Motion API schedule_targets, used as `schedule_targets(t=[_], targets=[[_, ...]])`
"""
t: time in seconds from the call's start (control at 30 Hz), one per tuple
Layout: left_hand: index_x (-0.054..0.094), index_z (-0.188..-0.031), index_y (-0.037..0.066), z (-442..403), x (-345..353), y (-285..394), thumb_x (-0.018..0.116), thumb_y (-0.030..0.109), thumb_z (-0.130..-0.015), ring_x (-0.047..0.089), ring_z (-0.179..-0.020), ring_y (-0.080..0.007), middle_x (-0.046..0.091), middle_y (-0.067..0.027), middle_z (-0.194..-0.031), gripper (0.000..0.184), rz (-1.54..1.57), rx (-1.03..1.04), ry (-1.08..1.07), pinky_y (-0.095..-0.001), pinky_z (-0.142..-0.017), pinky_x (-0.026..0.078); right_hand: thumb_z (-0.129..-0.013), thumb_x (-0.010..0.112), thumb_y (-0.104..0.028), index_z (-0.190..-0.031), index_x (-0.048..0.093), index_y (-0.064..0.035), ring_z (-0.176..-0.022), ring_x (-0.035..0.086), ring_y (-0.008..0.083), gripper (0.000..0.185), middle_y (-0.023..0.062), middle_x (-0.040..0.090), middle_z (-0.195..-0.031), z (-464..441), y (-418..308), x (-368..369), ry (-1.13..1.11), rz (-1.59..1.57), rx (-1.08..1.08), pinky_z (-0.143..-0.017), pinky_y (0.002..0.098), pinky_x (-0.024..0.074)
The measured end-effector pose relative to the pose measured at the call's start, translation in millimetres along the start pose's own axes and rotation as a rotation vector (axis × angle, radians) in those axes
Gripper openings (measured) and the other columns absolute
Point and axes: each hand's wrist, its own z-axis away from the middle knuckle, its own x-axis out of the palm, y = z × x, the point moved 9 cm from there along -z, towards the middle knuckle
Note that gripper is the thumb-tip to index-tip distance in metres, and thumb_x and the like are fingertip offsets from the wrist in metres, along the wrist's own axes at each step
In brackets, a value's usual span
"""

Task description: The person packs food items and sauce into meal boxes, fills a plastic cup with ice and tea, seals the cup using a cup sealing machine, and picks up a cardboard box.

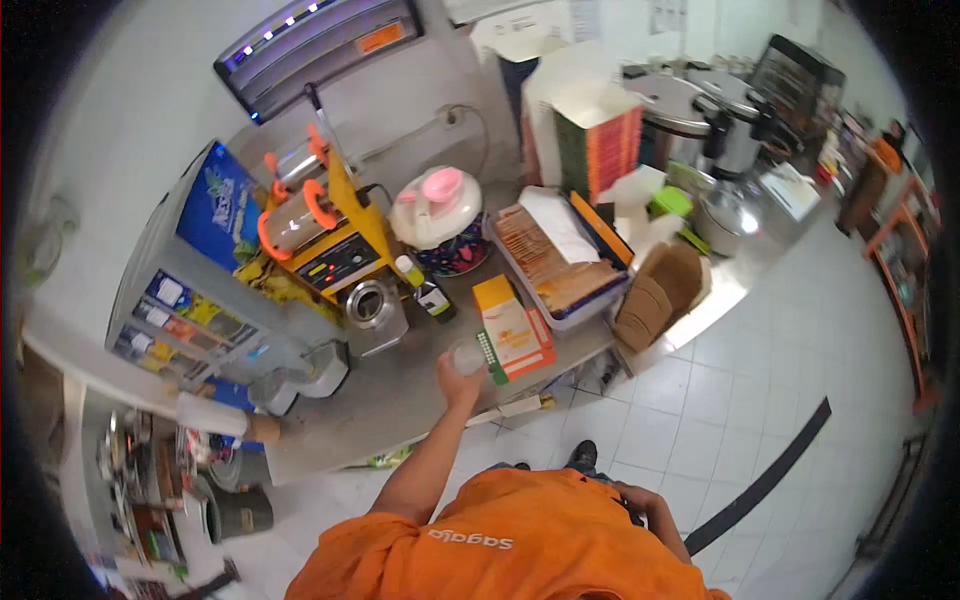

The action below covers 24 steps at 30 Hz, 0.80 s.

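My left hand [459,384] reaches over the steel counter, its fingers wrapped round a small translucent cup [467,357]. Right beside the cup lies an orange, white and green cardboard box [512,332]. A dark bottle with a light green cap [430,295] stands just behind, next to an open metal canister [375,307]. Down by my waist is my right hand [636,496], close to my orange shirt; its fingers are partly hidden and I cannot make out what they touch.
A yellow machine with rollers [340,250] and a drink dispenser [215,270] occupy the counter's left. A plastic tub of flat brown packets [560,265], a cardboard carton [655,300] and large pots [672,105] stand to the right. Another person [886,150] is far right.
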Motion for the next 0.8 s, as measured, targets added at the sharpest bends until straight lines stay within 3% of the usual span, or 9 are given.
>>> schedule_targets(t=[0.1, 0.2, 0.3, 0.4, 0.47, 0.53, 0.57, 0.67, 0.8], targets=[[0.047, -0.135, 0.002, 6, 13, 10, 0.091, 0.021, -0.064, 0.052, -0.125, -0.0353, 0.054, -0.0191, -0.131, 0.085, -0.008, 0.003, 0.119, -0.044, -0.107, 0.041, -0.091, 0.071, -0.042, -0.147, 0.047, -0.0051, -0.12, 0.06, 0.0327, 0.071, 0.0185, 0.056, -0.141, 2, 14, -43, -0.102, 0.059, 0.052, -0.104, 0.0462, 0.0469], [0.04, -0.14, 0.001, 9, 17, -18, 0.091, 0.02, -0.065, 0.049, -0.13, -0.0363, 0.05, -0.0209, -0.135, 0.093, 0.053, -0.108, 0.211, -0.0434, -0.111, 0.039, -0.09, 0.073, -0.04, -0.145, 0.049, -0.0089, -0.114, 0.062, 0.0304, 0.067, 0.0141, 0.06, -0.133, 56, -60, -50, -0.181, 0.108, 0.289, -0.097, 0.0454, 0.0505], [0.021, -0.153, 0.001, 21, 4, -6, 0.091, 0.019, -0.065, 0.039, -0.14, -0.0381, 0.037, -0.0238, -0.149, 0.114, 0.104, -0.132, 0.102, -0.0419, -0.118, 0.033, -0.092, 0.071, -0.037, -0.142, 0.051, -0.0109, -0.108, 0.065, 0.0253, 0.059, 0.0101, 0.063, -0.127, 38, -89, -58, -0.283, 0.137, 0.204, -0.089, 0.041, 0.0533], [0.008, -0.157, 0.001, 38, -20, -14, 0.092, 0.018, -0.064, 0.032, -0.145, -0.0372, 0.026, -0.025, -0.157, 0.126, 0.026, -0.194, 0.025, -0.0399, -0.119, 0.031, -0.093, 0.071, -0.033, -0.137, 0.055, -0.0109, -0.102, 0.067, 0.023, 0.052, 0.0075, 0.065, -0.121, 49, -164, -35, -0.186, 0.487, 0.177, -0.085, 0.0397, 0.0535], [0.006, -0.157, 0.0, 45, -45, -64, 0.092, 0.018, -0.065, 0.028, -0.147, -0.0353, 0.021, -0.0251, -0.159, 0.128, 0.093, -0.188, 0.209, -0.0401, -0.12, 0.029, -0.092, 0.069, -0.026, -0.13, 0.06, -0.0084, -0.098, 0.068, 0.0224, 0.043, 0.0083, 0.068, -0.118, -10, -145, -62, -0.334, 0.517, -0.015, -0.081, 0.0399, 0.0535], [0.011, -0.156, -0.001, 50, -70, -130, 0.092, 0.018, -0.066, 0.033, -0.144, -0.0343, 0.028, -0.024, -0.156, 0.123, 0.155, -0.224, 0.44, -0.0408, -0.118, 0.031, -0.092, 0.068, -0.024, -0.128, 0.061, -0.0073, -0.095, 0.069, 0.0221, 0.04, 0.0084, 0.069, -0.117, -19, -186, -51, -0.212, 0.43, 0.066, -0.08, 0.0398, 0.0535], [0.019, -0.152, -0.002, 54, -99, -151, 0.091, 0.018, -0.067, 0.04, -0.137, -0.0324, 0.035, -0.0222, -0.15, 0.113, 0.238, -0.289, 0.516, -0.0406, -0.113, 0.036, -0.09, 0.065, -0.02, -0.113, 0.07, -0.005, -0.09, 0.069, 0.0217, 0.028, 0.0081, 0.073, -0.11, -27, -202, -50, -0.12, 0.307, 0.028, -0.076, 0.037, 0.053], [0.041, -0.136, -0.001, 58, -190, -211, 0.09, 0.018, -0.07, 0.055, -0.113, -0.0253, 0.054, -0.0151, -0.128, 0.084, 0.288, -0.353, 0.739, -0.0377, -0.098, 0.046, -0.098, 0.059, -0.031, -0.103, 0.069, -0.0045, -0.096, 0.07, 0.0192, 0.029, 0.0069, 0.075, -0.102, -30, -274, -1, -0.16, 0.643, -0.157, -0.084, 0.0348, 0.0535], [0.044, -0.134, 0.001, 0, -286, -221, 0.089, 0.02, -0.073, 0.058, -0.11, -0.0261, 0.059, -0.0149, -0.121, 0.078, 0.302, -0.351, 0.733, -0.0384, -0.095, 0.048, -0.095, 0.064, -0.012, -0.101, 0.069, -0.0008, -0.095, 0.066, 0.0142, 0.014, 0.0048, 0.072, -0.098, -22, -350, 80, -0.183, 0.707, -0.335, -0.083, 0.0296, 0.0527]])
